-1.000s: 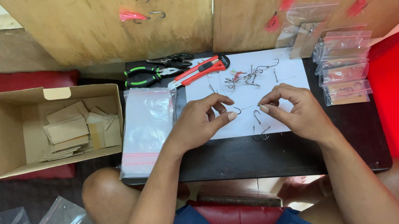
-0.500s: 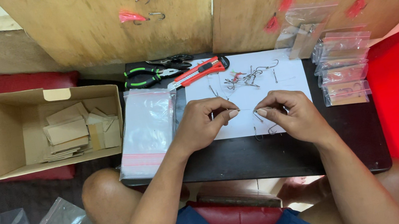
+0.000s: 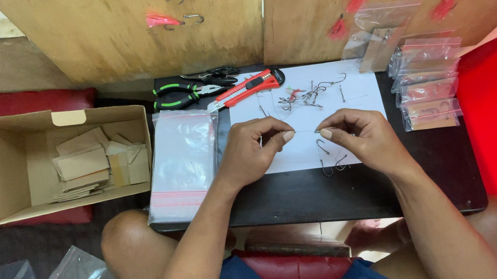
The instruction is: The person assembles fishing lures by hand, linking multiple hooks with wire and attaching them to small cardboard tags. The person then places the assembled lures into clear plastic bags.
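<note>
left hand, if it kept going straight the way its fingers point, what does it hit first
The left hand points rightward across the white paper sheet, fingertips pinched. The first thing in that line looks to be the right hand, whose pinched fingertips face it across a small gap, seemingly at the same height; depth is hard to judge.

Evenly and softly lit from above, bright enough, with no hard shadows; only a faint shade under the left hand (image 3: 255, 152) and right hand (image 3: 357, 137) on the white paper sheet (image 3: 349, 91). Mild glare on the clear plastic bags (image 3: 184, 161) at 9 o'clock and the black table (image 3: 312, 193). Sharp at centre, slightly soft and bowed toward the 4 corners.
</note>
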